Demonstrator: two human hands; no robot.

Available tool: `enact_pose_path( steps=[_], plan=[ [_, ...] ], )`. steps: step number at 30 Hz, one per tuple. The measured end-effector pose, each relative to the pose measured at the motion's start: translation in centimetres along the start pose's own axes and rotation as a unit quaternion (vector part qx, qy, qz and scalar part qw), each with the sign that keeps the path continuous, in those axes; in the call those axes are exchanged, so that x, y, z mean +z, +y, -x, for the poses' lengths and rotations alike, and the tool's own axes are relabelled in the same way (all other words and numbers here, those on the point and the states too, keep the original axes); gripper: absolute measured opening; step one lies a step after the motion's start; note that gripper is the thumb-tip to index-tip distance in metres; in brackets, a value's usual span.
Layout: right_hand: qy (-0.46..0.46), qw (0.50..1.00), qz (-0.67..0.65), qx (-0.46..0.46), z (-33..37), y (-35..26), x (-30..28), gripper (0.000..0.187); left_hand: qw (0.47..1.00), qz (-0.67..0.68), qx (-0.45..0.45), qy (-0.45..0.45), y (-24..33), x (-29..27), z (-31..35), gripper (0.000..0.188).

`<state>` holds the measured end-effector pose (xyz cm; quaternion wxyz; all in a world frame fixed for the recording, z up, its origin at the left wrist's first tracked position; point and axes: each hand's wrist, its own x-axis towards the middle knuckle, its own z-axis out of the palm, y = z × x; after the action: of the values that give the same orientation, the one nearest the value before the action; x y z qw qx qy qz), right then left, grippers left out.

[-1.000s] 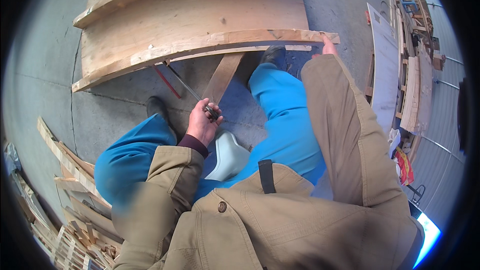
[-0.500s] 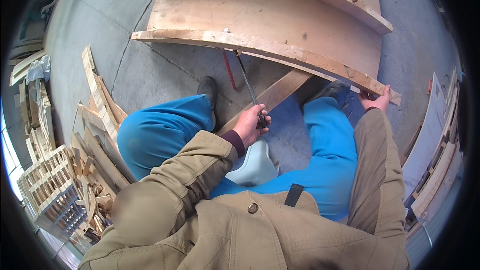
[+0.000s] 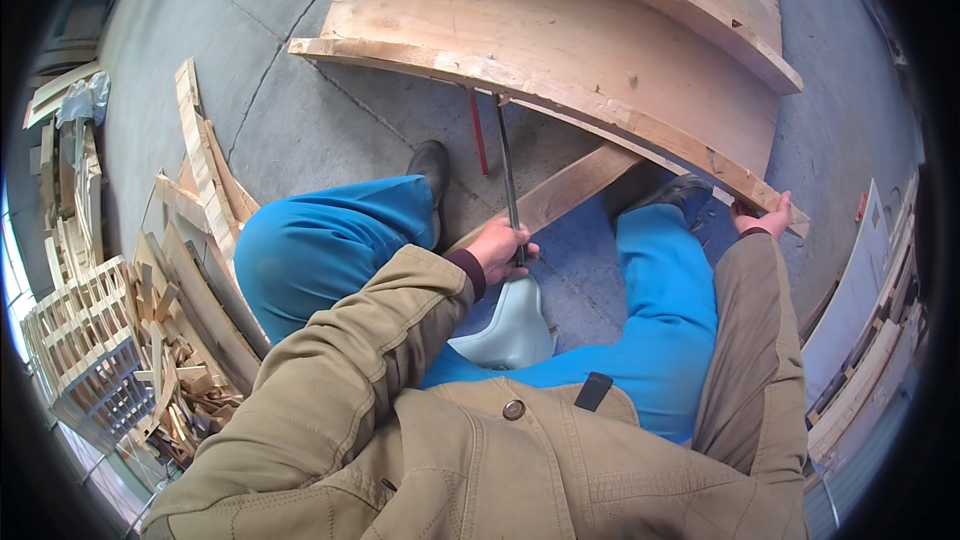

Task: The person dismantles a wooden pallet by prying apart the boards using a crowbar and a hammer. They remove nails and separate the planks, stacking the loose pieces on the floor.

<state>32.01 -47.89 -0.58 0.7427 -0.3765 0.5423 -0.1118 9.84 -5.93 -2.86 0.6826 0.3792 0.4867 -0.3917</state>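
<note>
A wooden panel [image 3: 560, 20] with thick battens along it lies ahead of me, its near batten [image 3: 600, 105] facing my knees. My left hand [image 3: 503, 250] is closed round a dark pry bar [image 3: 508, 165]. The bar's far end meets the underside of the near batten; how it bites there is hidden. My right hand [image 3: 762, 215] is closed on the batten's right end. Below the panel, a narrow red bar [image 3: 479, 135] stands out toward the floor, left of the pry bar. A plank [image 3: 565, 190] slants under the panel, between my feet.
A pale seat-shaped object [image 3: 512, 325] sits between my legs. At left are leaning boards [image 3: 203, 155] and a slatted crate [image 3: 95, 340] beside scrap wood [image 3: 190, 385]. More boards and a white sheet [image 3: 855, 270] lie at the right.
The pry bar has swung from leaning left to almost straight ahead, my left hand still on it. The panel appears farther up and right in view. My right hand keeps hold of the batten.
</note>
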Motion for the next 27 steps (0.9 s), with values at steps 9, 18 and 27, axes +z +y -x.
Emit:
enact_pose_path(
  steps=[9, 18, 27],
  plan=[
    [-0.007, 1.000, -0.020, 0.004, -0.4, -0.2, -0.1, 0.073, 0.994, -0.016, -0.094, -0.062, -5.5, -3.4, 2.4, 0.009],
    [-0.023, 0.999, -0.021, 0.010, -1.2, -0.3, -0.5, 0.070, 0.998, 0.018, -0.056, 0.027, -5.3, -4.7, 3.2, 0.009],
    [-0.027, 1.000, -0.014, 0.000, -1.5, -0.3, -0.8, 0.071, 0.996, 0.070, -0.038, 0.034, -4.0, -5.0, 3.2, 0.008]
  ],
)
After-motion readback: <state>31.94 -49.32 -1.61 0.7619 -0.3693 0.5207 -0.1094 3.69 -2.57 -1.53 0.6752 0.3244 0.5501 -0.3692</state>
